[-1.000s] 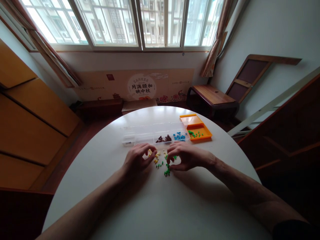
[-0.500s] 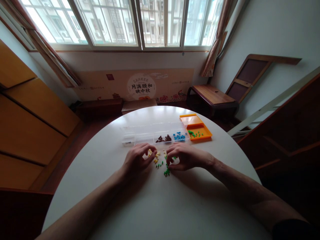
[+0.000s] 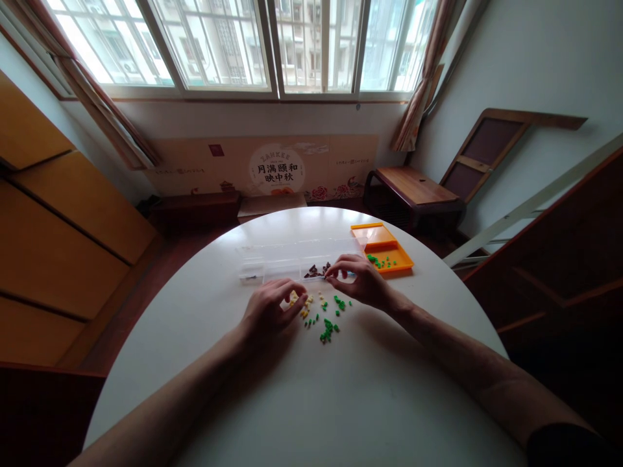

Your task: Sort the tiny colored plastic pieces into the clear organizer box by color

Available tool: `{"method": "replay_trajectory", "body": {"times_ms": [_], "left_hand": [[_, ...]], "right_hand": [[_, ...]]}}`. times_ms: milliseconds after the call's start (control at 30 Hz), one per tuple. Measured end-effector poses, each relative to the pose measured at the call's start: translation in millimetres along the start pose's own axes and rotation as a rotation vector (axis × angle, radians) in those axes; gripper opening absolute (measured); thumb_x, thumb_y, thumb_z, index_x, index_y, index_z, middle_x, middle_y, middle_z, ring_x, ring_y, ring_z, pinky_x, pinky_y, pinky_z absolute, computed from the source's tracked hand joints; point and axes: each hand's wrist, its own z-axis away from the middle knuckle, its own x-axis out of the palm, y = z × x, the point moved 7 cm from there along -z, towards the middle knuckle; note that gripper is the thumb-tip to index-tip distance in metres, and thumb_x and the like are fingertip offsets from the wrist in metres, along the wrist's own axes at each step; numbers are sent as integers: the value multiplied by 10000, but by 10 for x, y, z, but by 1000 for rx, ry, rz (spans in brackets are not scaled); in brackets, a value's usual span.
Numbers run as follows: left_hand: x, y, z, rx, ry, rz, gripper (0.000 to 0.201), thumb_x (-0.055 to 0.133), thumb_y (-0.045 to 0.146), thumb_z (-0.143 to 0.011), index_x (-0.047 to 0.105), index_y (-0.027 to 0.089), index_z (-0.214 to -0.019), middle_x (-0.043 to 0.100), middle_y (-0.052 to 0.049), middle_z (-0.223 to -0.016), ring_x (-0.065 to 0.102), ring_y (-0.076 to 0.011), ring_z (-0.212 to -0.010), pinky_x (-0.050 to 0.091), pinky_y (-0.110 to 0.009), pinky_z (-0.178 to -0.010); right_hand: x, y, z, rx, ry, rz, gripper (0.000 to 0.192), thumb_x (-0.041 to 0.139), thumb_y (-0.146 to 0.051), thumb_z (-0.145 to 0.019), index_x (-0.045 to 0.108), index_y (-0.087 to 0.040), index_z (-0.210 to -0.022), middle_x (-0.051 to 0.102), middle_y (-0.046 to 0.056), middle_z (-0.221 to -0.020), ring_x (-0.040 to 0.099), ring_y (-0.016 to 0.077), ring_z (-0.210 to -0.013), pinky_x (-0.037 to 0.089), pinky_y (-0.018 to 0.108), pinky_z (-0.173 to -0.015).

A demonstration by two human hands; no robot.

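Sorting at a round white table [image 3: 302, 415]. Left hand [image 3: 270, 312] resting near the table's middle, fingers curled and close together, tips among the loose yellow pieces [image 3: 305, 302]; cannot tell whether one is pinched. Right hand [image 3: 359, 283] reaching toward the far edge, thumb and fingertips drawn together over the clear compartment box [image 3: 282, 263], just beside the brown pieces [image 3: 315, 272]; anything held between them too small to make out. Green pieces [image 3: 329, 329] scattered just nearside of the yellow ones, between the two hands and apart from both. Orange tray [image 3: 392, 249] at the far right edge, touching the box's end, with a few more green bits [image 3: 382, 262] inside.

Judged from this: best done one piece at a time, gripped by thumb and forefinger only. Keep the pinch low over the right compartment before letting go, so nothing bounces across a divider. Keep the wrist clear of the green scatter to avoid sweeping it toward the table's edge. Steady the pile with the left fingertips rather than pushing colours together.

On the cardboard panel [image 3: 277, 170] below the window, readable in a pale circle: "月满颐和 映中秋". Small lettering above that, and the marks along the panel's sides, too small to read.
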Motion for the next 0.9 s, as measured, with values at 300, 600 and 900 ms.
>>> {"method": "replay_trajectory", "body": {"times_ms": [300, 600, 900], "left_hand": [[3, 2, 6, -3, 4, 14, 125, 667, 301, -1046, 736, 228, -972, 772, -8, -881, 679, -155, -736, 507, -281, -741], [19, -45, 31, -17, -12, 18, 118, 671, 304, -1040, 745, 234, -981, 760, -11, -865, 678, -159, -740, 513, -288, -742], [76, 79, 42, 126, -68, 106, 111, 673, 274, -1041, 782, 250, -1047, 818, -56, -1007, 767, -182, -880, 599, -306, -819]], "right_hand": [[50, 185, 29, 87, 157, 212, 84, 726, -249, -1036, 808, -231, -1035, 795, 51, -999, 690, 222, -949, 497, 385, -954], [-51, 76, 38, -22, 71, 148, 121, 671, -148, -1013, 766, -221, -1023, 797, 56, -1018, 689, 228, -967, 526, 380, -940], [-125, -228, 45, -85, -388, 160, 73, 750, -177, -942, 779, -240, -920, 771, -1, -886, 665, 161, -795, 451, 298, -755]]}}
